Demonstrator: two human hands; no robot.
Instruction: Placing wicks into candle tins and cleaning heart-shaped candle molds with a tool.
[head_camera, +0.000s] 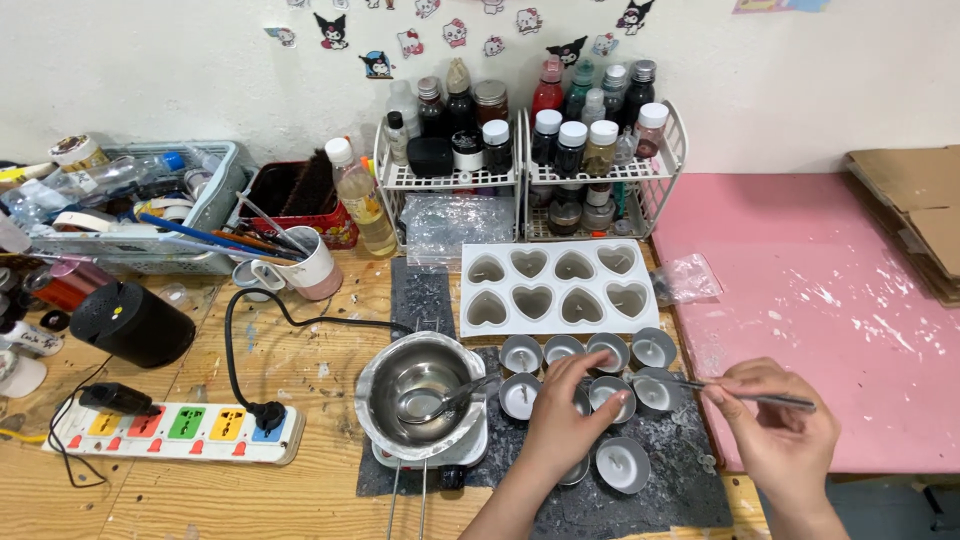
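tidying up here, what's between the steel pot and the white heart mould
Head view: mostly bare dark mat separates the steel pot from the white heart mould; nothing stands there.
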